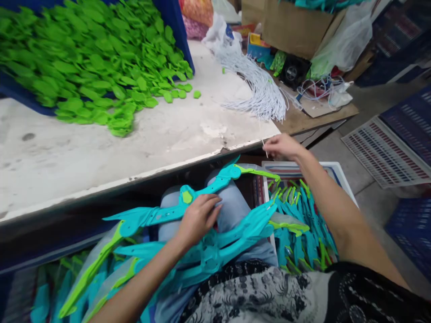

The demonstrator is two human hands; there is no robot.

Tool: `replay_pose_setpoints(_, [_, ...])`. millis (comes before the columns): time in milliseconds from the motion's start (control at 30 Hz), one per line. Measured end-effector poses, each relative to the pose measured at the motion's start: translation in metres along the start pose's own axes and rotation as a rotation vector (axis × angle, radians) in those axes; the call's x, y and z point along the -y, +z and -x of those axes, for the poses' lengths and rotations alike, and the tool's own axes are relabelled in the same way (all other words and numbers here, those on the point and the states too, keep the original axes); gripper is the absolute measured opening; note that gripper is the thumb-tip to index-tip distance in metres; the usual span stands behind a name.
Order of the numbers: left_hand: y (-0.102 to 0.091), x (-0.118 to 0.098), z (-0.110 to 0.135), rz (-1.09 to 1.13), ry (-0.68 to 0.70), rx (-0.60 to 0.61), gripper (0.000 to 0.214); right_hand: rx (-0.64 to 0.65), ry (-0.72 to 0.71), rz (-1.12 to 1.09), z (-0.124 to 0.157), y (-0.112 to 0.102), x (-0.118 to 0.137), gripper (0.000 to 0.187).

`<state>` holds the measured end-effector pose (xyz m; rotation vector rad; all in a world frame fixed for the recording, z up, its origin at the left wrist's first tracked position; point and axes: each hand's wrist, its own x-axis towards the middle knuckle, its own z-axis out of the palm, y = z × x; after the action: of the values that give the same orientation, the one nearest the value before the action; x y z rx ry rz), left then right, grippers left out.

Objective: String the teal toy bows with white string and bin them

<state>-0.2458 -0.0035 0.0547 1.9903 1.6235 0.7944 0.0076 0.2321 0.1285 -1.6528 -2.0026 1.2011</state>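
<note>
Across the lap lies a turquoise toy bow (164, 214) with lime-green limb ends and a green piece at its centre. My left hand (200, 214) is closed around its middle, fingers curled; the part under the palm is hidden. More turquoise bow pieces (215, 251) rest on the thighs below it. Near the table's front corner, my right hand (283, 146) pinches a thin white cord (265, 147) between thumb and fingers. Just beyond that hand, a thick bundle of white cords (259, 87) spreads over the table, its loose ends towards me.
A blue bin (184, 40) of green plastic pieces (101, 58) lies tipped on the white table (161, 143), some pieces spilled out. A white-rimmed crate (340, 179) at right holds several bows. A small black fan (294, 71) and a cardboard box (286, 27) stand behind.
</note>
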Motion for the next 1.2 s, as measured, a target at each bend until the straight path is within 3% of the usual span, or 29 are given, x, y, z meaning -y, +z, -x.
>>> replay_pose_setpoints(67, [0.023,-0.010,-0.028,0.252,-0.105,0.189,0.027,0.098,-0.003,-0.189,0.046,0.003,-0.035,0.020])
replay_pose_setpoints(167, [0.068,-0.023,-0.068,0.624,-0.373,0.392,0.023,-0.053,-0.028,-0.310,0.092,0.017,-0.082,0.027])
replay_pose_setpoints(300, [0.116,-0.043,-0.102,1.046,-0.749,0.398,0.013,-0.353,-0.121,-0.271,0.106,0.041,-0.118,0.029])
replay_pose_setpoints(400, [0.133,-0.054,-0.113,1.204,-0.876,0.383,0.007,-0.451,-0.215,-0.117,0.101,0.052,-0.128,0.027])
replay_pose_setpoints(700, [0.153,-0.063,-0.125,1.360,-0.929,0.423,0.013,-0.479,-0.506,0.193,0.097,0.057,-0.143,0.019])
replay_pose_setpoints(867, [0.159,-0.072,-0.132,1.410,-0.836,0.481,0.008,-0.510,-0.480,0.144,0.096,0.065,-0.149,0.016])
replay_pose_setpoints(1033, [0.163,-0.080,-0.136,1.149,-0.783,0.460,0.021,-0.381,-0.444,0.131,0.094,0.069,-0.156,0.017])
replay_pose_setpoints(1133, [0.150,-0.074,-0.131,1.038,-0.798,0.451,0.028,-0.363,-0.397,0.165,0.095,0.071,-0.159,0.023])
replay_pose_setpoints(1200, [0.123,-0.062,-0.122,0.964,-0.767,0.437,0.026,-0.375,-0.359,0.161,0.096,0.071,-0.161,0.035])
